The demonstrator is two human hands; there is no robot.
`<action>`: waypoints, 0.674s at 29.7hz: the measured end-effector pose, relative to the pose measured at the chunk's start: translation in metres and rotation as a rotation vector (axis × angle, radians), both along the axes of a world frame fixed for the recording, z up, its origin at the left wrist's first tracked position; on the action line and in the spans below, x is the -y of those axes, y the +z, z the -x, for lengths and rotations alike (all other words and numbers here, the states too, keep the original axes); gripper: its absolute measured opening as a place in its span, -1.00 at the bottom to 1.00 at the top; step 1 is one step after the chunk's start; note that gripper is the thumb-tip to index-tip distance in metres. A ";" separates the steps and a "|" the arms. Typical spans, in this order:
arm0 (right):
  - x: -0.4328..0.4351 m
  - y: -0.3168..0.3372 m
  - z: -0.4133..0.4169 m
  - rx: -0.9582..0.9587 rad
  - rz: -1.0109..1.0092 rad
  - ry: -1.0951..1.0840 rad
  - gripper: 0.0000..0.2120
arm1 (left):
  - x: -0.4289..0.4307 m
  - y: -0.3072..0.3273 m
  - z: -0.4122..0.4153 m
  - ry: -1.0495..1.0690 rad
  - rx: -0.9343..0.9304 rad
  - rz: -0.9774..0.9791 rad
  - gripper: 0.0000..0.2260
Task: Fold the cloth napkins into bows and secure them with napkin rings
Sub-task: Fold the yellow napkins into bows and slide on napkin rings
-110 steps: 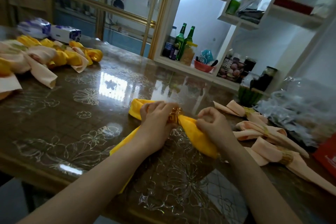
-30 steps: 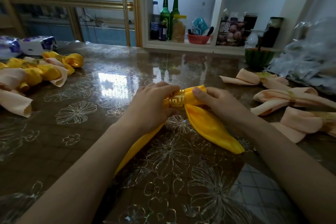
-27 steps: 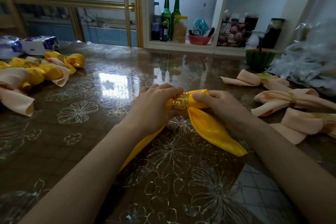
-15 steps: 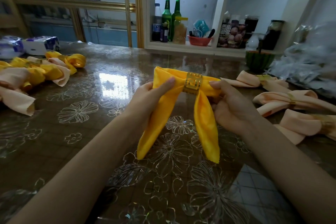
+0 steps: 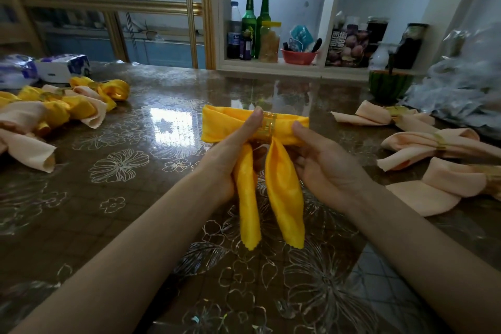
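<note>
A yellow napkin shaped as a bow is held up above the table, with a gold napkin ring round its middle and two tails hanging down. My left hand grips the bow's left loop, thumb on the front beside the ring. My right hand holds the right loop, thumb on top and fingers behind. Three peach bow napkins with gold rings lie at the right.
A pile of yellow and peach napkins lies at the far left, tissue packs behind it. A green bowl and crumpled plastic wrap sit at the far right. Bottles and jars stand on the shelf beyond the glossy table.
The yellow napkin with its ring was lifted off the table and turned upright. Its loops have been spread wider and the tails now hang down side by side.
</note>
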State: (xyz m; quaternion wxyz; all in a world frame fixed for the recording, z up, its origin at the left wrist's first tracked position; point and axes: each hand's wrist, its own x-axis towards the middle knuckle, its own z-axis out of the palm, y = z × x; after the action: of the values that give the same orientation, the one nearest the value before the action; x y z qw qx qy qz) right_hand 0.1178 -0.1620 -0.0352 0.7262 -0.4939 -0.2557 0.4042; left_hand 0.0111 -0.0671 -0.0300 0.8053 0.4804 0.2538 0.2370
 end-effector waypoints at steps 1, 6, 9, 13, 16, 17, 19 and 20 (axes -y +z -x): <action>0.000 -0.001 0.001 0.024 -0.010 0.011 -0.63 | 0.000 0.001 0.001 -0.009 -0.014 -0.006 -0.57; 0.002 0.006 -0.001 0.077 0.015 -0.063 -0.66 | 0.002 0.005 0.003 -0.076 0.001 -0.063 -0.79; 0.005 0.014 -0.010 -0.049 -0.021 -0.128 -0.72 | -0.001 0.006 0.003 -0.116 0.072 -0.134 -0.83; 0.008 0.019 -0.018 -0.152 -0.019 -0.178 -0.80 | 0.000 0.005 0.003 -0.165 0.097 -0.215 -0.86; 0.009 0.017 -0.017 -0.067 0.068 -0.211 -0.80 | 0.003 0.004 0.003 -0.186 0.121 -0.242 -0.83; 0.009 0.017 -0.016 -0.043 0.097 -0.239 -0.83 | 0.003 0.004 0.003 -0.185 0.123 -0.259 -0.80; 0.010 0.017 -0.016 -0.030 0.114 -0.264 -0.84 | 0.003 0.002 0.002 -0.171 0.125 -0.283 -0.77; 0.010 0.018 -0.016 -0.055 0.093 -0.251 -0.83 | 0.002 0.002 0.001 -0.158 0.127 -0.288 -0.76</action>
State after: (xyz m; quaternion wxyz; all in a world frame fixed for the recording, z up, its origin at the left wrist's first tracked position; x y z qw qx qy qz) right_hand 0.1341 -0.1721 -0.0176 0.7543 -0.5438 -0.1529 0.3347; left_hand 0.0098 -0.0692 -0.0283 0.7588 0.5933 0.1270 0.2367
